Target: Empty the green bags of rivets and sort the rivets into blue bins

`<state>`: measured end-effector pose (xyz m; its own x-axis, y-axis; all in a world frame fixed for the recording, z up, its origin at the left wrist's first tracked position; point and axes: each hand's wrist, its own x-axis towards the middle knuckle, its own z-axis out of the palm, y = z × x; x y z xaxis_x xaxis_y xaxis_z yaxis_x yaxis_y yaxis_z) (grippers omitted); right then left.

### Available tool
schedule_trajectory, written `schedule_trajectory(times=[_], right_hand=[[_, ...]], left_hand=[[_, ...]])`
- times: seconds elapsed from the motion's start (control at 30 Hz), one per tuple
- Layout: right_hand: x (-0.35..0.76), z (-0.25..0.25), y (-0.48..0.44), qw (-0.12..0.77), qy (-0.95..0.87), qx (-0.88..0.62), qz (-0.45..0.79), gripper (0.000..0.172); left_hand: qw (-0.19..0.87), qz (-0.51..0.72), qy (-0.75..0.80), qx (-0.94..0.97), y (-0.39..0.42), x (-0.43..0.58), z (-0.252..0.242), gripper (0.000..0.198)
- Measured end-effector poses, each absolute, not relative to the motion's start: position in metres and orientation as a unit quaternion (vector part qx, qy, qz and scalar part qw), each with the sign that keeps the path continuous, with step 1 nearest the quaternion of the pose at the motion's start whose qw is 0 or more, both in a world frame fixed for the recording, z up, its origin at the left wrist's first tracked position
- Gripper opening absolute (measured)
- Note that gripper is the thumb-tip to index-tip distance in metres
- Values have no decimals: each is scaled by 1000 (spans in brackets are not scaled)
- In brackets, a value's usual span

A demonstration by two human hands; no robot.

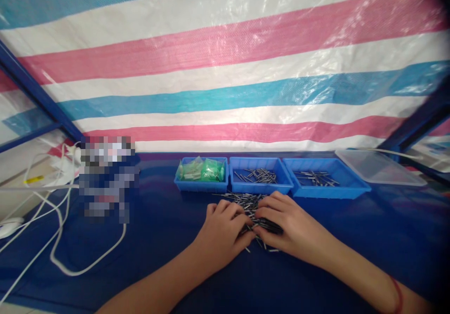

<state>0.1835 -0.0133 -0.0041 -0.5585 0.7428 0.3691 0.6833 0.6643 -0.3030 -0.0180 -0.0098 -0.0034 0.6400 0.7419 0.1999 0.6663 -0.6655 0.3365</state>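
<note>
A loose pile of thin metal rods (248, 201), dark and silver, lies on the blue tabletop between my hands. My left hand (225, 227) is curled over the pile's left side, with rods between its thumb and forefinger. From the right, my right hand (284, 220) bends its fingers around a dark bunch of the same rods under its palm. Both thumbs point inward and nearly meet. A few loose rods stick out below the hands. Just behind the pile, the middle blue bin (262, 188) and the right blue bin (328, 192) hold similar rods.
The left blue bin (202, 186) contains green and clear plastic packets. A translucent lid (381, 166) lies behind the right bin. White cables (59, 239) run over the table's left side, beside a blurred-out area. Striped plastic sheeting (225, 61) hangs behind, between blue frame posts.
</note>
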Motion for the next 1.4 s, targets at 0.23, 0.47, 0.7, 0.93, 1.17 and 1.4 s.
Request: schedule_trajectory(times=[0.23, 0.47, 0.7, 0.93, 1.17, 1.4], right_hand=[[185, -4, -14, 238, -886, -391, 71, 7], [185, -2, -13, 278, -876, -382, 98, 13], [186, 4, -15, 404, -795, -417, 176, 9], [176, 2, -19, 367, -809, -406, 216, 10], [174, 2, -20, 366, -800, -398, 258, 17], [173, -1, -19, 390, -779, -399, 286, 13]], left_hand=[[123, 163, 399, 894, -10, -17, -4, 10], [148, 203, 408, 878, -8, -16, -3, 9], [213, 294, 425, 829, -3, -16, -1, 13], [304, 373, 417, 771, -6, -14, 0, 11], [312, 376, 410, 770, -6, -14, 1, 10], [304, 374, 406, 776, -7, -15, 3, 12]])
